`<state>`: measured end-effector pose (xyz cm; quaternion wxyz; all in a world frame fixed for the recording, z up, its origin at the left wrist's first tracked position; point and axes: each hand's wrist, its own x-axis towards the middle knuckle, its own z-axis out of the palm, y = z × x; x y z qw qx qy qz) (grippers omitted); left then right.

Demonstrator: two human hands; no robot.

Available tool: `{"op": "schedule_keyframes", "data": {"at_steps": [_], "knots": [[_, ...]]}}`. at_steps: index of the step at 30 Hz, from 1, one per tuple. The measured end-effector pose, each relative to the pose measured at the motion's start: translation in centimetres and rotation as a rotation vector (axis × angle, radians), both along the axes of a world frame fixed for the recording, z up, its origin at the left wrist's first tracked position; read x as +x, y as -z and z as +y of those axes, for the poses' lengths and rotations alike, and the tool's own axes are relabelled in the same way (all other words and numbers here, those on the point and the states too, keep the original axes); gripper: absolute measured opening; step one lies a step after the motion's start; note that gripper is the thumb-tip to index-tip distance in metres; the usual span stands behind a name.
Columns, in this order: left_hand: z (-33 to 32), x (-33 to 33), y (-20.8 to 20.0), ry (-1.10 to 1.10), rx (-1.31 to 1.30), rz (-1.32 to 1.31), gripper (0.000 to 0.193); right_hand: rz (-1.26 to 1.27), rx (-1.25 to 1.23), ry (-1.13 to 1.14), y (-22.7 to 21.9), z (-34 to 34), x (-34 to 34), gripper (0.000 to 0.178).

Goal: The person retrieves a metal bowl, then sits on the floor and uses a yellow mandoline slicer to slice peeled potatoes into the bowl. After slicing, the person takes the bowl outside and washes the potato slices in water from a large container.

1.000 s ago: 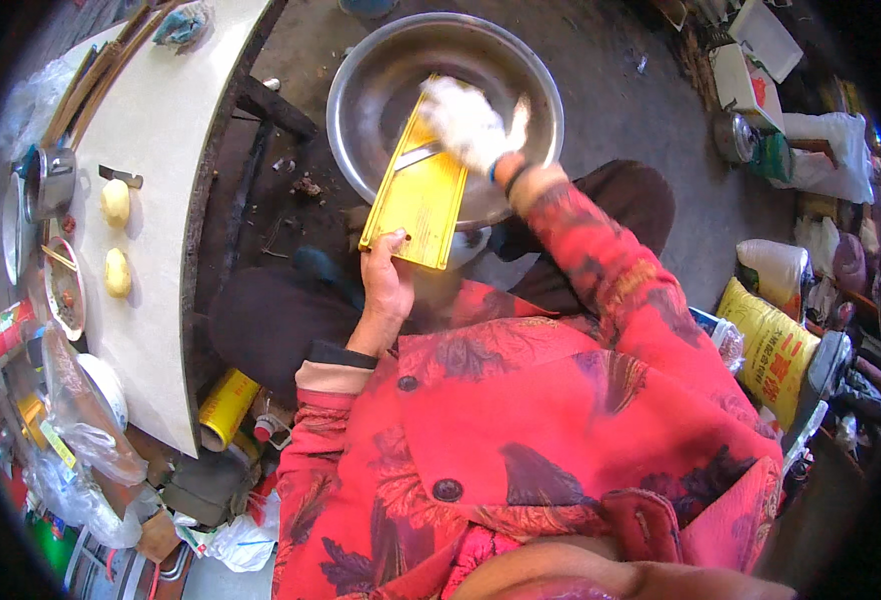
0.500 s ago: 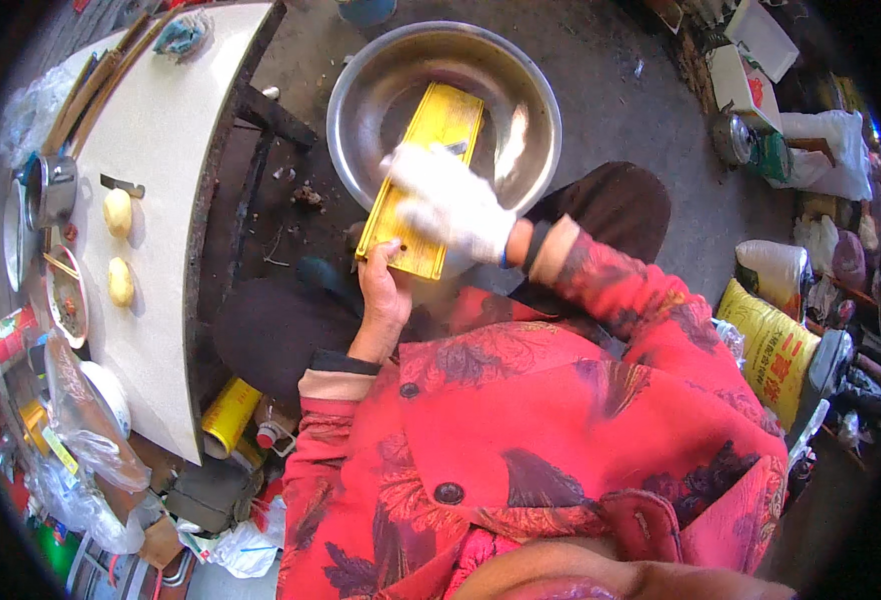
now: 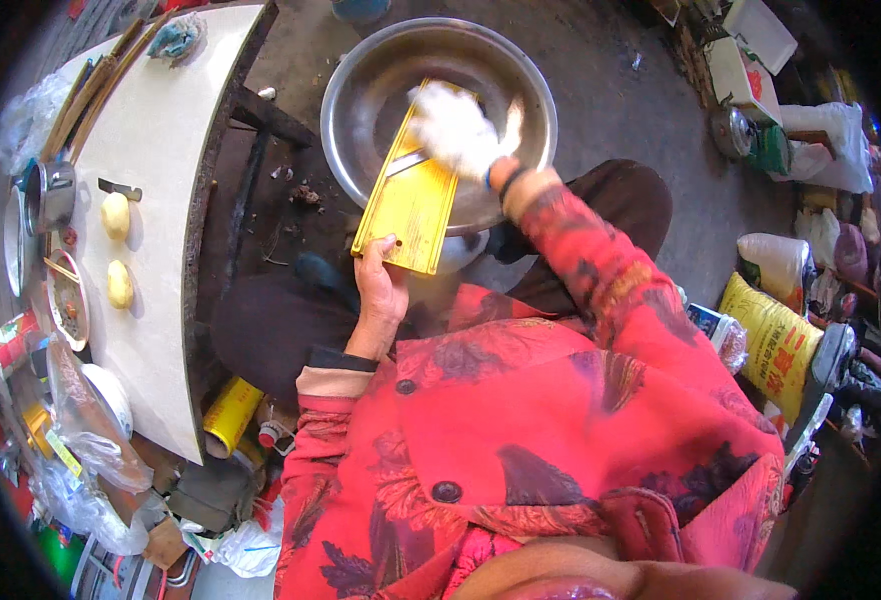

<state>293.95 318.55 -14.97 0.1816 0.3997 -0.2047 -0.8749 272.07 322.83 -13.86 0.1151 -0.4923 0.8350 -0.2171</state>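
Observation:
A yellow mandoline slicer [image 3: 412, 208] lies tilted, its far end inside a wide steel basin [image 3: 339, 125] and its near end over the rim toward me. My bare left hand [image 3: 381, 284] is closed on the near end, thumb on top. My right hand [image 3: 453, 127], in a white glove, is over the slicer's far half, just beyond the metal blade [image 3: 407, 162]. Motion smears its fingers, and whatever may be under the palm is hidden. Two peeled potatoes [image 3: 115, 216] sit on the white table at my left, with a dark-bladed knife [image 3: 121, 188] beside them.
The white table [image 3: 161, 330] also bears a metal pot [image 3: 53, 194], an oval dish with chopsticks [image 3: 67, 300] and a blue scrubber [image 3: 175, 38]. Bags and a yellow sack [image 3: 769, 345] line the right side. A yellow roll [image 3: 231, 418] stands under the table's edge.
My gloved right hand has slid away from me along the slicer, past the blade, which now shows. My left hand keeps its hold on the near end.

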Motion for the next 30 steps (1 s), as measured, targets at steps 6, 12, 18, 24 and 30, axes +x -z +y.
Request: {"op": "schedule_keyframes", "data": {"at_steps": [6, 12, 18, 24, 30], "knots": [[-0.1, -0.5, -0.9, 0.001, -0.003, -0.005, 0.046, 0.07, 0.065, -0.199, -1.9, 1.7, 2.9, 0.053], [0.1, -0.7, -1.2, -0.042, 0.028, -0.019, 0.042, -0.321, -0.208, -0.083, -0.7, 2.2, 2.8, 0.047], [0.1, -0.8, -0.8, -0.07, 0.064, -0.029, 0.04, -0.484, -0.314, 0.031, 0.1, 0.7, 1.1, 0.043], [0.3, -0.5, -0.5, -0.077, 0.091, 0.007, 0.039, -0.018, -0.103, -0.108, 2.0, -1.9, -0.2, 0.048], [0.3, -0.4, -0.2, -0.027, 0.039, -0.008, 0.042, 0.29, 0.007, -0.366, 1.7, -1.8, -0.3, 0.04]]}}
